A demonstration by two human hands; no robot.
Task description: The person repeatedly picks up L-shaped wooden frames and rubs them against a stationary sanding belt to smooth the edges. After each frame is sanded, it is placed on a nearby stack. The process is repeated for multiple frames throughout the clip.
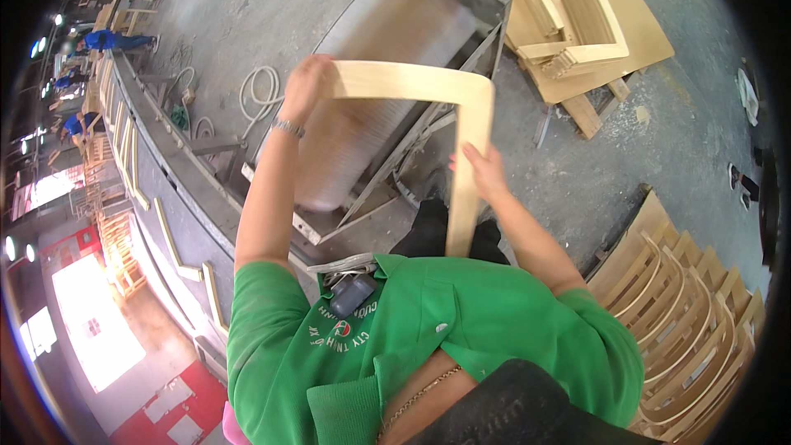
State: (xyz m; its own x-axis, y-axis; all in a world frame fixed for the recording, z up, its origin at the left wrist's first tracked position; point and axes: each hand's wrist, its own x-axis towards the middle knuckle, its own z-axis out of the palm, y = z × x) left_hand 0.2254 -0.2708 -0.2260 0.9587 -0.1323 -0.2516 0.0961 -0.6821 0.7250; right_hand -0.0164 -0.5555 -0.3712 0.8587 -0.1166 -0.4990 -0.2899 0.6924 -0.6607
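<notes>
A grey concrete workshop floor (272,0) fills the background, with a long conveyor line running down the left side where people in blue work far off. Directly ahead stands a large sanding drum (387,74), its cylinder blurred, set in a metal frame. At lower right, close to the person's right side, a stack of curved wooden chair parts (692,321) lies fanned out. At upper right, well apart from the drum, a pallet (634,41) carries another pile of pale wooden pieces. A white hose (259,91) lies coiled on the floor left of the drum.

The L-shaped bent wooden piece (445,91) is held up just in front of the drum, one leg across, the other leg pointing down toward the person. The left hand (306,86) is closed around the end of the crosswise leg. The right hand (482,173) grips the downward leg near its middle.
</notes>
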